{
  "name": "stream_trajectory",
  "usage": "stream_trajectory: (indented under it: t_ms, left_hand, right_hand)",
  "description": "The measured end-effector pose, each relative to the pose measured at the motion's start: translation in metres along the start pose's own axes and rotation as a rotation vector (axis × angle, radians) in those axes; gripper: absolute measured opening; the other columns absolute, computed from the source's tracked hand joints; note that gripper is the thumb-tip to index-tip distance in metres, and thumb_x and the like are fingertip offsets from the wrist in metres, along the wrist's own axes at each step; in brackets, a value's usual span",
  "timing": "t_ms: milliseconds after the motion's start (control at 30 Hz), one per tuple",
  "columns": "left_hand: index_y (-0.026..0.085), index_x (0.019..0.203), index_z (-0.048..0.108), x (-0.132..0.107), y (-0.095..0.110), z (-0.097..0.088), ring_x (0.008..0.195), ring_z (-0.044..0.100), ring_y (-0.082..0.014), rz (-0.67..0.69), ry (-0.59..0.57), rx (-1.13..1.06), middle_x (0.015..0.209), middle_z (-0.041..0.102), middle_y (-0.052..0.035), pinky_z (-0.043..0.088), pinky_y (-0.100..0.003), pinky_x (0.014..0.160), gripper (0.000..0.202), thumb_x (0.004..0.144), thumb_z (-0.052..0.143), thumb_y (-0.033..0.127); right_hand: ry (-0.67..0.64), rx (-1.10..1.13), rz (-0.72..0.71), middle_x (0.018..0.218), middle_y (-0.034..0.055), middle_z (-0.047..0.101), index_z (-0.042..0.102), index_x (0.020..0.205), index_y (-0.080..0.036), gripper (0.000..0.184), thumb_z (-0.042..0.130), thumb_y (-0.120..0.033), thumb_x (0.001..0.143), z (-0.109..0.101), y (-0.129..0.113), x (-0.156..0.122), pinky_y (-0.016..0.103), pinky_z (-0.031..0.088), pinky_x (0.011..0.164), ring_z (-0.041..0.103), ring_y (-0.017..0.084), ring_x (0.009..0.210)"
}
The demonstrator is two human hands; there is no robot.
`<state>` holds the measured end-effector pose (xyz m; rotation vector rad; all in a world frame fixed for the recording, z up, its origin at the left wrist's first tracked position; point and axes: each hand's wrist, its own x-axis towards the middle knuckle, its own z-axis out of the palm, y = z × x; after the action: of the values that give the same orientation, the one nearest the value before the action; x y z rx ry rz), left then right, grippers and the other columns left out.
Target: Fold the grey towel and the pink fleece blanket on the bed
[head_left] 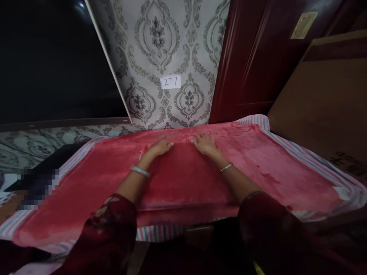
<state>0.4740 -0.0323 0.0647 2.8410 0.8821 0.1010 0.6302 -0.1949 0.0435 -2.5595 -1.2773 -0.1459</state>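
Note:
A red plush blanket (183,173) lies spread out, with a grey, pink and white striped cloth (304,152) showing around its edges. Near its far edge, my left hand (161,146) rests palm down on the plush, fingers stretched away from me. Beside it, a short gap to the right, my right hand (205,143) lies flat on the same blanket with its fingers spread. Neither hand grips anything. The nap looks darker at the left and middle and paler at the right. Low folds run along the near edge.
Behind stands a patterned wall (189,46) bearing a paper label (171,81) marked 277. A large dark screen (57,61) is at the left. On the right are a dark red door (246,57) and a big cardboard box (323,95) close against the blanket's edge.

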Motion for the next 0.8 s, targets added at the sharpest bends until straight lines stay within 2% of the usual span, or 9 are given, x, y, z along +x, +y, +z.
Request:
stream_trajectory:
  t_ms: [133,233,300,500,567,633,700,800]
  left_hand:
    - [0.007,0.150,0.045,0.005,0.002,0.040,0.149,0.035,-0.0360,-0.083,0.054,0.047,0.157,0.042,-0.0236,0.022,-0.055,0.123,0.062,0.101,0.041,0.044]
    - [0.007,0.150,0.045,-0.001,-0.004,0.066,0.146,0.039,-0.0344,-0.078,0.085,0.069,0.153,0.048,-0.0221,0.019,-0.054,0.124,0.060,0.103,0.034,0.043]
    - [0.007,0.151,0.044,-0.002,-0.007,0.072,0.146,0.039,-0.0329,-0.067,0.094,0.075,0.154,0.048,-0.0200,0.018,-0.053,0.124,0.061,0.103,0.031,0.043]
    - [0.013,0.148,0.050,0.005,-0.012,0.068,0.144,0.042,-0.0290,-0.124,0.109,0.036,0.153,0.051,-0.0144,0.018,-0.049,0.125,0.059,0.102,0.034,0.046]
    - [0.014,0.142,0.056,0.007,-0.018,0.064,0.142,0.044,-0.0307,-0.188,0.120,0.025,0.149,0.055,-0.0160,0.017,-0.052,0.124,0.056,0.101,0.035,0.046]
    - [0.011,0.135,0.062,0.009,-0.030,0.059,0.139,0.047,-0.0362,-0.274,0.126,0.018,0.142,0.059,-0.0217,0.018,-0.061,0.122,0.055,0.100,0.035,0.044]
    - [0.008,0.128,0.066,0.010,-0.046,0.053,0.134,0.052,-0.0406,-0.358,0.125,-0.006,0.137,0.061,-0.0258,0.025,-0.066,0.116,0.054,0.099,0.034,0.039]
    - [0.010,0.122,0.070,0.010,-0.068,0.047,0.129,0.057,-0.0395,-0.422,0.132,-0.066,0.135,0.063,-0.0252,0.039,-0.059,0.109,0.049,0.097,0.036,0.034]
  right_hand:
    - [0.002,-0.087,0.042,0.146,0.0149,0.056,0.057,0.144,-0.022,0.052,0.037,-0.050,0.104,0.046,0.005,-0.002,0.059,0.017,0.118,0.042,0.034,0.140]
    - [0.040,-0.084,0.038,0.139,0.0143,0.062,0.063,0.136,-0.021,0.051,0.036,-0.050,0.104,0.069,0.015,-0.008,0.057,0.019,0.117,0.047,0.033,0.135]
    - [0.053,-0.077,0.028,0.138,0.0140,0.063,0.065,0.135,-0.021,0.051,0.036,-0.050,0.104,0.074,0.019,-0.007,0.057,0.019,0.116,0.047,0.033,0.134]
    - [0.055,-0.042,0.035,0.138,0.0128,0.063,0.063,0.136,-0.022,0.049,0.036,-0.048,0.105,0.067,0.018,-0.005,0.056,0.019,0.116,0.048,0.032,0.133]
    - [0.059,-0.033,0.040,0.138,0.0124,0.063,0.063,0.137,-0.022,0.048,0.036,-0.046,0.105,0.065,0.018,-0.006,0.055,0.019,0.116,0.048,0.031,0.132]
    - [0.061,-0.024,0.048,0.138,0.0121,0.063,0.063,0.137,-0.022,0.047,0.036,-0.045,0.105,0.064,0.017,-0.007,0.054,0.020,0.116,0.049,0.030,0.131]
    - [0.060,-0.014,0.054,0.139,0.0121,0.063,0.062,0.137,-0.022,0.046,0.036,-0.044,0.106,0.063,0.016,-0.007,0.053,0.020,0.116,0.049,0.030,0.131]
    - [0.052,-0.006,0.056,0.137,0.0123,0.063,0.063,0.135,-0.021,0.047,0.035,-0.042,0.106,0.060,0.018,-0.005,0.052,0.021,0.116,0.049,0.029,0.130]
